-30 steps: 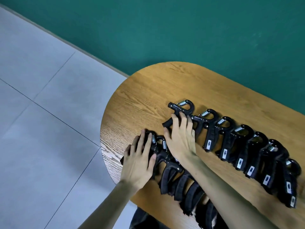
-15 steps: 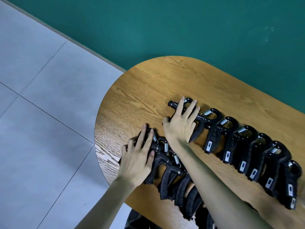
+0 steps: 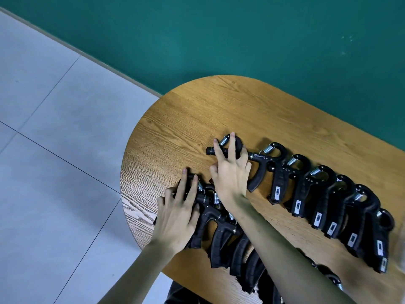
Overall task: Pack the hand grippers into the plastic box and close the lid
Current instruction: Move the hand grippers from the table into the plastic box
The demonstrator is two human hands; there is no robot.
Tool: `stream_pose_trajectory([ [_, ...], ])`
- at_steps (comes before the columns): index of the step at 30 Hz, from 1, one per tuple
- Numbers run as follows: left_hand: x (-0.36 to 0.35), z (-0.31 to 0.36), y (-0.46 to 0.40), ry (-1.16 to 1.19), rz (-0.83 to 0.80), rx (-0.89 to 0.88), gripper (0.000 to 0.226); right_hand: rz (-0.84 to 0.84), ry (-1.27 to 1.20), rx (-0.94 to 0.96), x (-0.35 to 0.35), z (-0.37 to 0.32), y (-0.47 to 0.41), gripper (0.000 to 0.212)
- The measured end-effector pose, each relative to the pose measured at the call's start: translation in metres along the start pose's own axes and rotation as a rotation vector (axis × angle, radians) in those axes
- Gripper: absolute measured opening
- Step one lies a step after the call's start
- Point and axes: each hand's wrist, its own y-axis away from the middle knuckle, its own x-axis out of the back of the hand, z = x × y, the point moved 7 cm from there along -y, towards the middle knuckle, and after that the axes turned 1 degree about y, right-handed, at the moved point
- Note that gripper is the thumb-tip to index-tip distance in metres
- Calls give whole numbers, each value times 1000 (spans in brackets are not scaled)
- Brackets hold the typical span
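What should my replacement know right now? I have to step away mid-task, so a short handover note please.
Left hand: fingers straight, resting on the end gripper of the near row.
Right hand: fingers spread, touching the end gripper of the far row; whether it grips is unclear.
Both rows of hand grippers lie on the wooden table.
No plastic box is clearly in view.
Done: nothing packed that shows.
Left: find the box, pack all the grippers, close the lid.
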Motion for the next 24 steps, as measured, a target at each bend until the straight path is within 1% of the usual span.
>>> stream_pose_trajectory([
  [4, 4, -2, 2, -2, 0, 46, 76, 59, -72, 8, 8, 3, 5, 68],
  [14, 44, 3, -4, -38, 44, 116, 73, 137, -80, 41, 49, -2, 40, 69],
  [18, 68, 23, 1, -49, 54, 95, 73, 155, -70, 13, 76, 9, 68, 71],
  [24, 100, 61, 11, -62, 113, 43, 71, 185, -58, -48, 123, 34, 107, 69],
])
